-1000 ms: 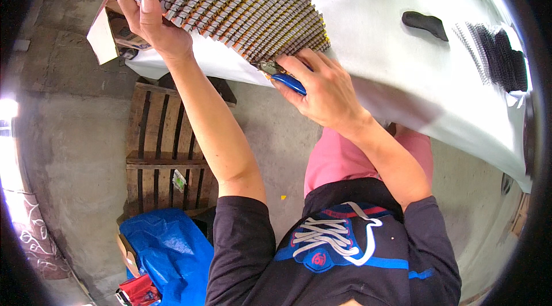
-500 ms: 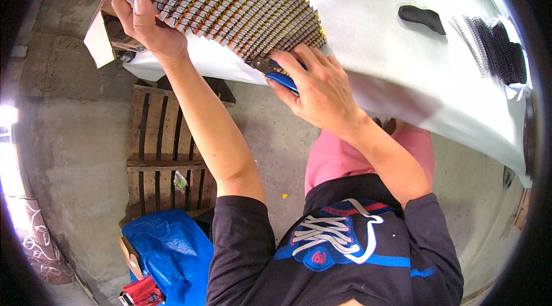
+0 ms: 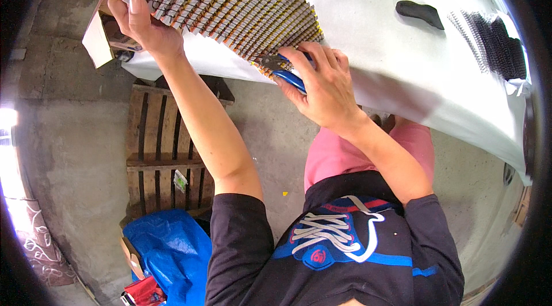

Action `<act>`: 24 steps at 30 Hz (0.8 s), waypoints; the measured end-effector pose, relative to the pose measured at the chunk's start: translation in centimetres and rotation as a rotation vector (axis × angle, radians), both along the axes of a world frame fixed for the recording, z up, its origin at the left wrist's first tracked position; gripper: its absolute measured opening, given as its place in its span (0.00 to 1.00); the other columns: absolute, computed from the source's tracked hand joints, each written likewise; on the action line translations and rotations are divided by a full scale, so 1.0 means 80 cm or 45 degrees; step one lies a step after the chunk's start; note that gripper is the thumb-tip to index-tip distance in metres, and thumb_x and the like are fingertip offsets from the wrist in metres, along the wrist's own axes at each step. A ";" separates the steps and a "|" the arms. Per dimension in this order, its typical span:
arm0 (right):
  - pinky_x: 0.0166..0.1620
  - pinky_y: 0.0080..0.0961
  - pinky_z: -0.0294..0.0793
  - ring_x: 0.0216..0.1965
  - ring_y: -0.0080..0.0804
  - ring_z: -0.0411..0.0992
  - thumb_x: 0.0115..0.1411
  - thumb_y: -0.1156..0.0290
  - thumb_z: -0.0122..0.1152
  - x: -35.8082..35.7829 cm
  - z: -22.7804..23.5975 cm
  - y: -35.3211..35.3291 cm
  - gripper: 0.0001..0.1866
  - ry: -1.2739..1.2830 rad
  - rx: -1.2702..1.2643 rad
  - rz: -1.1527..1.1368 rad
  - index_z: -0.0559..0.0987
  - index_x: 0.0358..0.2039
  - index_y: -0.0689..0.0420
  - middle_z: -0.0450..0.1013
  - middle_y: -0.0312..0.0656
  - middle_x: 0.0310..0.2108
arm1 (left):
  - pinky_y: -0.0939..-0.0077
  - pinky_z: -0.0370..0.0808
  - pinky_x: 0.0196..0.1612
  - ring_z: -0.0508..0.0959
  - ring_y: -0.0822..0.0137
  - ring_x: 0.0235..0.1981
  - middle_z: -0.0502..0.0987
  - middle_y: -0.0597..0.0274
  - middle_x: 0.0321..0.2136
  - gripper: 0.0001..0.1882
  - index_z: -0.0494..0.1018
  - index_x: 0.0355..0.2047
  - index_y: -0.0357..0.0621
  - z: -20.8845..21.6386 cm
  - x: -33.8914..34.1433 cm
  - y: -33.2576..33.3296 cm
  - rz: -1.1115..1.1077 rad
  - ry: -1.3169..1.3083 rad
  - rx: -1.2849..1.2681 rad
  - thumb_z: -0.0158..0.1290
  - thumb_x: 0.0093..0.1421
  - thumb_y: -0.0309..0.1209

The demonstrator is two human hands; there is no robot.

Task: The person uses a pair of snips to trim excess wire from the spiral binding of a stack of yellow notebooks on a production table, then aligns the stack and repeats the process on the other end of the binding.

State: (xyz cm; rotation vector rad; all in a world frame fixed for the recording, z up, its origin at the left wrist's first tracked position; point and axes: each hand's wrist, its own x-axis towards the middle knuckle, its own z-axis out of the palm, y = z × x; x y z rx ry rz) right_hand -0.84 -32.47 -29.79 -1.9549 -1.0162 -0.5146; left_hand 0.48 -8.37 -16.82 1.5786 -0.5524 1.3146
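A sheet of tightly set rows of small grey pieces, with yellow and orange showing between them [image 3: 224, 7], is tilted over the near left part of the white-covered table. My left hand [image 3: 146, 27] grips its left edge, thumb in front and some fingers hidden behind. At the sheet's lower corner, my right hand [image 3: 325, 84] is closed round blue-handled cutting pliers [image 3: 290, 80]. Their dark metal jaws point left and lie against the rows there. Whether the jaws are biting on a piece is too small to tell.
On the white-covered table [image 3: 368, 18] lie a dark flat oblong item [image 3: 420, 14] and a stack of black and white ridged strips [image 3: 489, 44]. An open cardboard box [image 3: 98, 41] stands at the left. Below are a wooden pallet [image 3: 167, 164] and a blue plastic sheet [image 3: 172, 248].
My right hand has shifted slightly to the right, and the pliers' handles are spread wider, with more of the jaws showing. The sheet and my left hand have moved slightly left.
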 end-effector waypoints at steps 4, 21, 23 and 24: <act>0.48 0.40 0.57 0.42 0.35 0.66 0.49 0.59 0.65 0.006 -0.005 0.001 0.24 -0.105 -0.013 -0.023 0.72 0.47 0.46 0.66 0.39 0.39 | 0.56 0.80 0.42 0.78 0.54 0.39 0.75 0.47 0.40 0.27 0.67 0.45 0.37 -0.002 0.002 -0.003 0.002 0.009 -0.039 0.52 0.54 0.47; 0.32 0.32 0.67 0.31 0.33 0.69 0.51 0.61 0.64 0.008 0.004 0.006 0.16 -0.087 0.003 0.070 0.73 0.40 0.47 0.66 0.34 0.28 | 0.59 0.80 0.41 0.78 0.55 0.38 0.75 0.49 0.38 0.24 0.69 0.43 0.38 -0.003 0.003 0.011 -0.031 0.001 -0.131 0.50 0.56 0.46; 0.31 0.32 0.68 0.28 0.35 0.70 0.53 0.60 0.62 0.007 0.004 0.007 0.14 0.153 0.070 0.203 0.73 0.39 0.49 0.68 0.36 0.25 | 0.58 0.80 0.41 0.78 0.55 0.38 0.75 0.49 0.39 0.24 0.69 0.43 0.38 -0.003 0.004 0.007 -0.044 -0.001 -0.113 0.50 0.56 0.46; 0.30 0.33 0.69 0.26 0.37 0.70 0.55 0.60 0.61 0.005 0.001 0.007 0.13 0.372 0.112 0.312 0.73 0.38 0.50 0.68 0.37 0.24 | 0.58 0.80 0.41 0.78 0.55 0.38 0.75 0.49 0.39 0.24 0.69 0.43 0.38 -0.002 0.004 0.005 -0.051 -0.002 -0.105 0.50 0.56 0.45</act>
